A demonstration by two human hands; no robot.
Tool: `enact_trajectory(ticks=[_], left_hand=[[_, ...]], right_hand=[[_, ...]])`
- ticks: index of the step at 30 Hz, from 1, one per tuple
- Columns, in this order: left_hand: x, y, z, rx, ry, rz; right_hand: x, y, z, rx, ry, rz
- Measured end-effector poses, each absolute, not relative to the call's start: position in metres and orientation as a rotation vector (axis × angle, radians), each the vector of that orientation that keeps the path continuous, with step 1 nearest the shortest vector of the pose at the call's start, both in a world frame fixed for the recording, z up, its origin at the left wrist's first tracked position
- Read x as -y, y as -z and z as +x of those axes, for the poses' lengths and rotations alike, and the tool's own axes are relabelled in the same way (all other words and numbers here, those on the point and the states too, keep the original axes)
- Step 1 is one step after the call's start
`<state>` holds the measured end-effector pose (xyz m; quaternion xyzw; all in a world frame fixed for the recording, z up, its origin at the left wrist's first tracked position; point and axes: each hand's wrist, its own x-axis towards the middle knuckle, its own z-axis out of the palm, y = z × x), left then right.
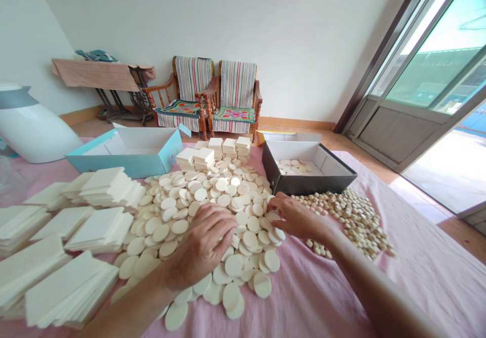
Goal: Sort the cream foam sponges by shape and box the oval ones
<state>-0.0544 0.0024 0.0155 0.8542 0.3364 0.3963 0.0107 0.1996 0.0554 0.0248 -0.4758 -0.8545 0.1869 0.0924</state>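
A broad heap of pale round wooden discs (216, 188) spreads over the middle of the cloth. Above its near part is my left hand (205, 239), its fingers curled and held together, thumb tucked below. Whatever those fingers hold is hidden beneath them. My right hand (290, 215) reaches in at the heap's right edge. Its index finger and thumb close around a wooden disc (272, 216), with other discs touching close by. Behind the right hand stands a black box (311, 185) with a white inside and several discs on its floor.
Stacks of square wooden tiles (100, 229) fill the left side, with smaller stacks (203, 158) behind the discs. A light-blue box (121, 158) and a white jug (34, 125) stand at the back left. Small wooden beads (353, 216) lie right on the pink cloth (410, 236).
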Motion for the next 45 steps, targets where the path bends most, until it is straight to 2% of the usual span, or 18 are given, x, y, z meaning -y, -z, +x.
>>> enact_trajectory(ticks=[18, 23, 31, 37, 45], left_hand=[[-0.004, -0.015, -0.054, -1.044, -1.238, 2.685], [-0.003, -0.016, -0.054, -1.044, -1.238, 2.690], [-0.003, -0.016, -0.054, -1.029, -1.246, 2.681], [-0.003, -0.016, -0.054, -1.031, -1.226, 2.678], [-0.004, -0.015, -0.054, -1.039, -1.225, 2.680]], right_hand=[[-0.051, -0.024, 0.198, 2.575, -0.541, -1.435], [-0.059, -0.048, 0.217, 2.462, -0.450, -1.394], [-0.133, -0.091, 0.248, 2.232, 0.028, -1.768], [-0.182, -0.079, 0.256, 2.386, 0.029, -2.107], [-0.218, -0.061, 0.261, 2.444, 0.002, -2.167]])
